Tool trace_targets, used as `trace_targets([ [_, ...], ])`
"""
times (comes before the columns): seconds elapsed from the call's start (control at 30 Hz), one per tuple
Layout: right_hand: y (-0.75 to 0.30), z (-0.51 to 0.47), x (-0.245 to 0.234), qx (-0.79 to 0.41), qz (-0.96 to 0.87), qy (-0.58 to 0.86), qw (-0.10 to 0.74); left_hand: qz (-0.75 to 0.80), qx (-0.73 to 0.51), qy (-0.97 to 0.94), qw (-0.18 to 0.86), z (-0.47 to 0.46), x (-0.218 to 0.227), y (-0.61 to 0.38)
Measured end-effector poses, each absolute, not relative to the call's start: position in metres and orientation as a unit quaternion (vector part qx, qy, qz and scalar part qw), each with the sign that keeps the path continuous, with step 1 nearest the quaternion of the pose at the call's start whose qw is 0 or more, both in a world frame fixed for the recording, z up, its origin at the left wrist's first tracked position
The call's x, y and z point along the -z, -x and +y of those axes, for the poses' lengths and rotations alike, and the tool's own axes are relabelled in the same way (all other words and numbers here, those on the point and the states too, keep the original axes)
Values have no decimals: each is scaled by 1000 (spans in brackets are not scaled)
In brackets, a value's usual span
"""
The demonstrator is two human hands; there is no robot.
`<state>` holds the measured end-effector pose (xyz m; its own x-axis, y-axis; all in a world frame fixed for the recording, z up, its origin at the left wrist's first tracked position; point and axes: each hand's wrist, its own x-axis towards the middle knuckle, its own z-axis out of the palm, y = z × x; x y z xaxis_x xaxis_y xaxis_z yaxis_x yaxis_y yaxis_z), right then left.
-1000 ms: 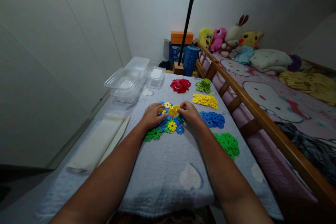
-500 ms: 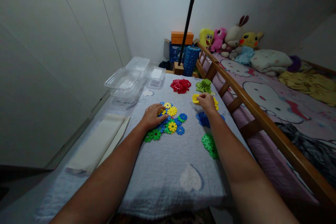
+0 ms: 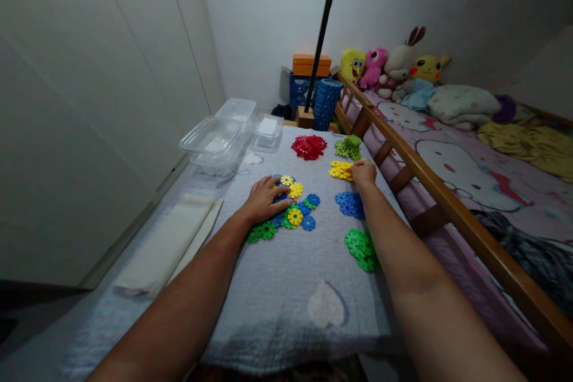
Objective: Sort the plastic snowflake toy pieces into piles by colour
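My left hand point(image 3: 267, 198) lies with fingers spread over the left side of a mixed pile of plastic snowflake discs point(image 3: 294, 216), in yellow, blue and green. Its palm covers some of them. At the right edge of a small pile of yellow snowflake discs point(image 3: 340, 171), my right hand point(image 3: 364, 174) has its fingers pinched on a yellow disc, partly hidden by the fingers. Nearer to me, a pile of blue discs point(image 3: 348, 204) and one of green discs point(image 3: 358, 245) sit beside and partly behind my right forearm.
Red pieces point(image 3: 308, 147) and light green pieces point(image 3: 348, 147) are heaped at the far end of the table. Clear plastic boxes point(image 3: 212, 140) and a folded beige cloth point(image 3: 168, 242) lie on the left. A wooden bed rail point(image 3: 403, 158) borders the right side; a black pole point(image 3: 321, 36) stands behind.
My right hand has shifted right across the yellow pile, uncovering its left part and more of the blue and green piles. My left hand has spread slightly further right over the mixed pile.
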<state>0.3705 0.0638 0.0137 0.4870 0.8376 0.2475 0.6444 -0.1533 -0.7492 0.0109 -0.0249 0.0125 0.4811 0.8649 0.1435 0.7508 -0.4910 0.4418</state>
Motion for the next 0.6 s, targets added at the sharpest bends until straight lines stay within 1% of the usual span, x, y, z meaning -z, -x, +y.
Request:
trace_targets([
  [0.13,-355,50,-26,-77,-436,780,442,481,-173,-846,153,-28,-16,-13],
  [0.23,-336,39,-34,-90,-467,751,458,487,-170,-844,146,-28,-17,-15],
  [0.3,-317,32,-37,-117,-518,718,450,493,-171,-841,143,-28,-16,-15],
  [0.37,-296,25,-38,-160,-589,679,407,496,-178,-838,141,-27,-14,-15],
  [0.47,-262,13,-37,-216,-701,613,294,494,-197,-836,137,-25,-9,-14],
  [0.6,-228,1,-33,-184,-781,564,196,487,-236,-829,144,-22,-2,-11],
])
